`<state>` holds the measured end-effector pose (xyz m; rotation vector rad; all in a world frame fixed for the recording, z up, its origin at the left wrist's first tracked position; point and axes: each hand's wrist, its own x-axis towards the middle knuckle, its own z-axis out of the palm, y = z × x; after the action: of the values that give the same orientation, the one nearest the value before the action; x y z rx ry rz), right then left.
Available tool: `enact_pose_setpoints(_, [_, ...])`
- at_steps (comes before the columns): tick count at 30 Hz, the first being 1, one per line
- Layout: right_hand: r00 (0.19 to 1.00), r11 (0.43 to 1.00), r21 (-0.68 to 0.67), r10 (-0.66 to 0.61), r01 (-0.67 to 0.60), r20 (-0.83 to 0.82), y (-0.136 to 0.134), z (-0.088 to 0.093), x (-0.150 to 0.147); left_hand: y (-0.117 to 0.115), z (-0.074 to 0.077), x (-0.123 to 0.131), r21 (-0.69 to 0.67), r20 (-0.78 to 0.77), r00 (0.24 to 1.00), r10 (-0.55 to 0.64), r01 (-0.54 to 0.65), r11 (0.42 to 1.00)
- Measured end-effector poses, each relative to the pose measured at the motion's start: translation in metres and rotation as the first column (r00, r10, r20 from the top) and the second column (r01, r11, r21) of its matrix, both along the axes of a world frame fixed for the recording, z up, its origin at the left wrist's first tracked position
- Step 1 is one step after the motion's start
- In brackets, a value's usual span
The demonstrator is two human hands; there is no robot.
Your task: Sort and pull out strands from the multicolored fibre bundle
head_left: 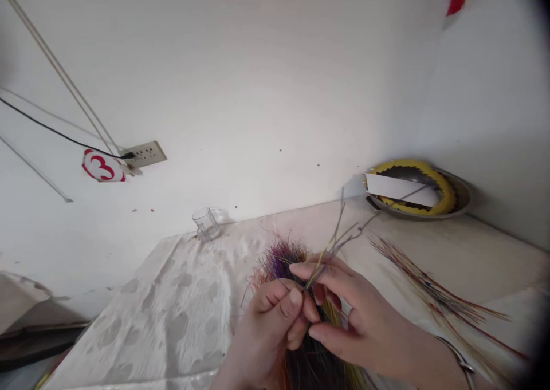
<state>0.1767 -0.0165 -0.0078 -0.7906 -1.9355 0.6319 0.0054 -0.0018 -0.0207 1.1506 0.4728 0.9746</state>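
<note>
My left hand (279, 312) is closed in a pinch on a small bunch of thin grey and yellow strands (339, 238), whose loose ends fan up and to the right. My right hand (356, 304) is just beside it, the index finger stretched along the strands and the thumb held apart below. Whether its fingers touch the strands is hard to tell. Beneath both hands lies a thick bundle of coloured fibres (281, 255), purple, orange, yellow and dark, partly hidden by the hands.
On the right of the table (494, 247) lie loose reddish-brown strands (433, 287). A metal pan (462, 198) holding a yellow ring (449, 192) and a white card (399, 188) stands in the corner. By the wall is a glass mug (207, 224), under a power socket (148, 154).
</note>
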Motion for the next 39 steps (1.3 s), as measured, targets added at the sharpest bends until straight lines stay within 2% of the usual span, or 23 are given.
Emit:
enact_pose_setpoints(2, [1.0,0.998,0.054,0.009,-0.01,0.03,0.001,-0.004,0.001,0.0,-0.003,0.0,0.015,-0.036,0.999,-0.012,0.013,1.0])
enact_pose_setpoints(7, [0.993,0.987,0.141,-0.088,0.077,0.072,0.004,-0.009,0.001,0.0,-0.006,0.0,0.056,-0.093,0.995,0.025,-0.02,0.998])
enact_pose_setpoints(12, [0.998,0.993,0.111,0.043,-0.048,0.05,0.006,-0.007,0.004,-0.001,-0.001,-0.001,0.035,-0.077,0.995,-0.062,0.065,0.997])
enact_pose_setpoints(20, [0.992,0.984,0.134,0.123,-0.121,-0.001,0.007,-0.006,0.004,-0.003,0.001,0.002,-0.02,-0.021,0.994,-0.11,0.109,0.994])
enact_pose_setpoints(23, [1.0,0.995,0.101,0.019,-0.02,0.006,0.007,-0.006,0.003,-0.003,0.003,0.004,-0.008,-0.156,0.988,-0.01,0.009,1.0])
enact_pose_setpoints(25, [0.997,0.993,0.097,-0.073,0.07,0.034,0.008,-0.007,0.002,-0.003,0.005,0.006,0.086,-0.293,0.949,0.118,-0.097,0.992])
enact_pose_setpoints(28, [0.986,0.985,0.104,-0.146,0.137,0.079,0.009,-0.007,0.002,-0.002,0.004,0.008,0.319,-0.446,0.838,0.315,-0.18,0.93])
enact_pose_setpoints(33, [0.962,0.961,0.154,-0.247,0.229,0.112,0.008,-0.007,0.002,-0.004,-0.006,0.011,0.603,-0.498,0.657,0.566,-0.207,0.771])
enact_pose_setpoints(39, [0.945,0.941,0.126,-0.322,0.314,0.053,0.01,-0.011,-0.004,-0.006,-0.005,0.016,0.864,-0.381,0.456,0.805,-0.135,0.485])
